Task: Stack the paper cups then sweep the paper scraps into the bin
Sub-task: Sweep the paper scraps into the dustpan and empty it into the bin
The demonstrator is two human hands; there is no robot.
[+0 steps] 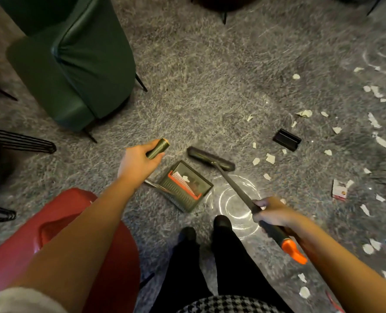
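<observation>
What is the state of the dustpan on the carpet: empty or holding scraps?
Holding scraps: at least one pale paper scrap lies inside the dustpan, beside its orange comb.

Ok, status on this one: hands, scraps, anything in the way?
Left hand on dustpan handle, right hand on broom handle. Paper scraps mostly unswept, right of broom head. Black holder among them.

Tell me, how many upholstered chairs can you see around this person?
2. A green chair stands upper left on the carpet; a red chair sits lower left, partly under the left arm. Dark legs at the frame edges may belong to more seats.
</observation>
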